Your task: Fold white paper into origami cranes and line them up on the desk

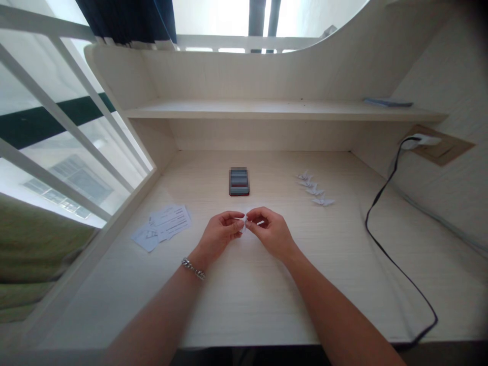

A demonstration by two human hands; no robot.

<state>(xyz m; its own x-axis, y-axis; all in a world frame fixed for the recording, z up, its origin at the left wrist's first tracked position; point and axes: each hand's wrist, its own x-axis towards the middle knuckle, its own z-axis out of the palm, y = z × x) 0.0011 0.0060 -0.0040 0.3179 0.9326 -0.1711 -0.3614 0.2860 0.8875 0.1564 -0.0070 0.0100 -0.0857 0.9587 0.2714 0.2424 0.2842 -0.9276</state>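
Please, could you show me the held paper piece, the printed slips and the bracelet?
Held paper piece (245, 223), head view: its narrow visible strip.
Printed slips (172, 221), head view: the right slip's printed face.
Bracelet (193, 269), head view: middle of its visible chain.

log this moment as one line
left hand: pinching paper | right hand: pinching same paper | slips: desk, left side | folded pieces: desk, right side

The bench over there is pale and faintly grained, with overlapping printed slips lying on its left side and a dark block farther back, near the middle. Four small white folds make a slanting row to the right; beyond them a black cable snakes toward the front edge.
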